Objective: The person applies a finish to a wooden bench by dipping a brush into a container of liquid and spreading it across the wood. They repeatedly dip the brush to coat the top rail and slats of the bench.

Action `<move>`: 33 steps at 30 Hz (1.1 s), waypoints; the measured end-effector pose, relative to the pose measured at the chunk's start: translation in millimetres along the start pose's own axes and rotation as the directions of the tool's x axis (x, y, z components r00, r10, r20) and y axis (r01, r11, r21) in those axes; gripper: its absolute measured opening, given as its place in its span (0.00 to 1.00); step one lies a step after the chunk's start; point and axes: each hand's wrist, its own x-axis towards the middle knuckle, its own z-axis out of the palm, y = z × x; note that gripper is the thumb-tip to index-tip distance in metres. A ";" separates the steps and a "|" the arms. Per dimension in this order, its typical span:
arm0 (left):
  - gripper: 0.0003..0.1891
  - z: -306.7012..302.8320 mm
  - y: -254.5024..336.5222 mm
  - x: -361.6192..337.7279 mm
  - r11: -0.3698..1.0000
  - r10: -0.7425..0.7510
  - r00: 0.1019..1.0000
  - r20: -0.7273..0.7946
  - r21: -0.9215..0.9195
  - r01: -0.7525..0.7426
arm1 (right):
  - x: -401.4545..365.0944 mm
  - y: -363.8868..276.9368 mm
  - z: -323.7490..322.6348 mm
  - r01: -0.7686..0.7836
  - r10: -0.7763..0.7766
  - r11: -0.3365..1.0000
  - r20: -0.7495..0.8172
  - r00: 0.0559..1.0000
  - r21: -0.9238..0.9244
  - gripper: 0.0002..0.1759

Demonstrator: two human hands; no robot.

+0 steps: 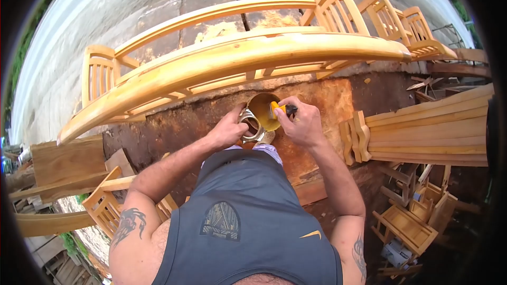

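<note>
Just in front of my body is a round can (262, 106) with a yellowish-brown inside. Against its left side is a silver, ring-shaped metal piece (255, 133) with a round opening. My left hand (230, 128) is closed round the left edge of this metal piece, with the fingers partly hidden behind it. At the can's right side, my right hand (304, 123) pinches a small yellow-and-black tool (274, 110). Its yellow part overlaps the can's mouth, and the dark part lies at my fingers; I cannot tell its exact kind.
A long wooden bench (237, 55) stretches across the front, its curved rail nearest me. Wooden chairs (388, 16) stand beyond its right end. Stacked shaped boards (428, 126) lie at right, near small wooden frames (406, 227). Planks (68, 166) and another slatted piece (103, 208) sit at left.
</note>
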 end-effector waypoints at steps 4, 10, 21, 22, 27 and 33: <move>0.40 -1.4 -5.5 6.7 0.998 0.051 0.998 0.032 0.024 -0.052 | -6.4 -1.6 -28.2 -0.085 0.092 0.990 -0.064 0.994 0.109 0.06; 0.39 1.6 -12.5 16.1 0.994 0.107 0.994 -0.016 0.039 -0.106 | -21.2 28.4 -49.3 -0.177 0.233 0.913 -0.114 0.966 0.366 0.06; 0.40 22.7 16.8 21.0 0.999 0.025 1.000 -0.012 -0.035 -0.025 | -30.1 57.7 -83.4 -0.163 0.252 0.851 -0.114 0.961 0.499 0.06; 0.40 24.1 16.8 22.4 0.999 0.029 0.999 -0.013 -0.030 -0.030 | -30.6 60.1 -85.4 -0.161 0.251 0.849 -0.117 0.961 0.502 0.06; 0.40 31.5 23.2 26.6 1.000 0.014 1.000 -0.023 -0.019 -0.015 | -31.6 71.0 -98.7 -0.189 0.283 0.821 -0.095 0.954 0.538 0.05; 0.34 41.8 23.7 30.3 0.996 0.061 0.996 -0.064 -0.064 -0.065 | -34.6 85.5 -116.3 -0.230 0.402 0.723 -0.126 0.907 0.651 0.07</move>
